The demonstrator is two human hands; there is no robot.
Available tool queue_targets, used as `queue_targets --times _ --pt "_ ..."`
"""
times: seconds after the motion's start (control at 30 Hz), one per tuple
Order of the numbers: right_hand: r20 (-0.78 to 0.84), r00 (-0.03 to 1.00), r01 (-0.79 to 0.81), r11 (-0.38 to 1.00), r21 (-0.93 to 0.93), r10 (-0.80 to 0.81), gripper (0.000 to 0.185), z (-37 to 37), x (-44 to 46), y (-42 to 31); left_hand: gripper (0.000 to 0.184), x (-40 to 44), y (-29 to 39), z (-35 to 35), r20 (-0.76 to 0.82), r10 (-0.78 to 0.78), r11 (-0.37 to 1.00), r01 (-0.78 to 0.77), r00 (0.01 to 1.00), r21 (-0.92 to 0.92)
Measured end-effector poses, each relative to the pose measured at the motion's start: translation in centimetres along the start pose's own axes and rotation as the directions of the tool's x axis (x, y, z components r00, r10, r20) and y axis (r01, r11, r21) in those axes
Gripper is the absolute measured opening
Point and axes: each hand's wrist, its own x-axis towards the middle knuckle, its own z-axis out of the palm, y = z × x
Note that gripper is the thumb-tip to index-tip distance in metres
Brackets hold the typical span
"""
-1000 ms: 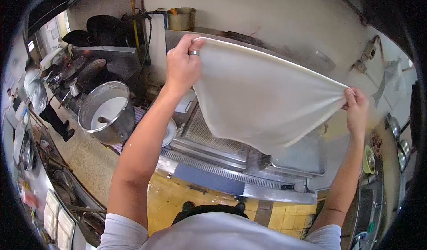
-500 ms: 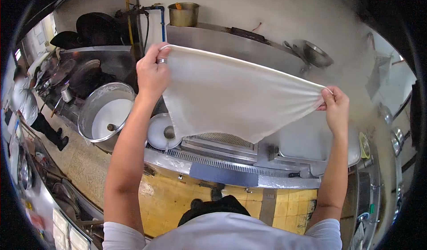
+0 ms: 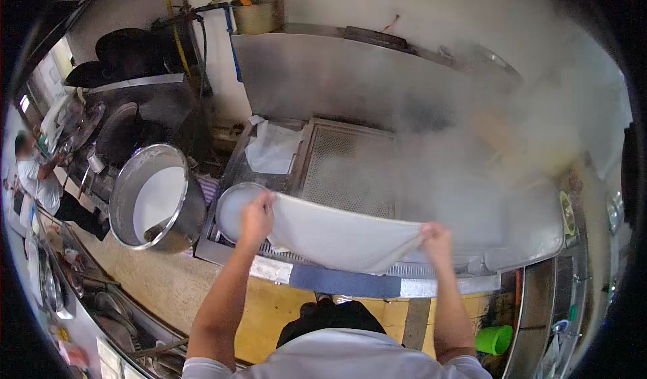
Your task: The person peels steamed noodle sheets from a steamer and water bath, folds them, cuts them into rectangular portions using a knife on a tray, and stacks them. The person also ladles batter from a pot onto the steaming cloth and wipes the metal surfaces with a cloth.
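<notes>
A white cloth [image 3: 347,234] is stretched between my two hands low over the front of the steel counter, its lower edge hanging down. My left hand [image 3: 257,218] grips its left upper corner, just in front of a shallow round pan [image 3: 234,210]. At the other upper corner, my right hand [image 3: 437,239] has its fingers closed on the cloth. Behind the cloth lies a perforated metal steaming surface [image 3: 350,166], partly veiled by steam. The cloth hides part of the counter's front grating.
A large metal pot [image 3: 178,207] of white liquid stands at left. Another white cloth [image 3: 273,146] lies behind the pan. Thick steam covers the right side. A green bin [image 3: 494,340] is on the floor. A person [image 3: 42,183] works at far left.
Both hands have come down and closer to my body, lowering the cloth from in front of the back panel. The steaming surface behind is now exposed, and more steam rises at right.
</notes>
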Motion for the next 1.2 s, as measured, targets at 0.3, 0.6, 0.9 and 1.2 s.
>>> queue_targets --times 0.3,0.6,0.9,1.2 --pt "-0.271 0.961 -0.067 0.997 -0.031 0.056 0.015 11.4 7.0 8.5 0.006 2.6 -7.4 11.8 -0.092 -0.072 0.992 0.081 0.993 0.094" --pt "-0.279 0.940 0.125 0.961 -0.248 -0.195 0.017 13.0 18.1 7.9 0.008 12.4 -8.1 17.3 -0.199 -0.104 0.980 0.135 0.974 0.144" --pt "-0.152 0.854 0.224 0.617 -0.755 -0.497 0.025 15.6 30.0 12.0 0.006 21.3 -9.6 22.7 -0.202 -0.047 0.975 0.089 0.978 0.204" --pt "-0.059 0.986 -0.003 0.331 -0.944 -0.159 0.031 16.3 34.5 11.2 0.006 25.9 -9.8 24.8 -0.157 -0.040 0.976 0.072 0.987 0.204"
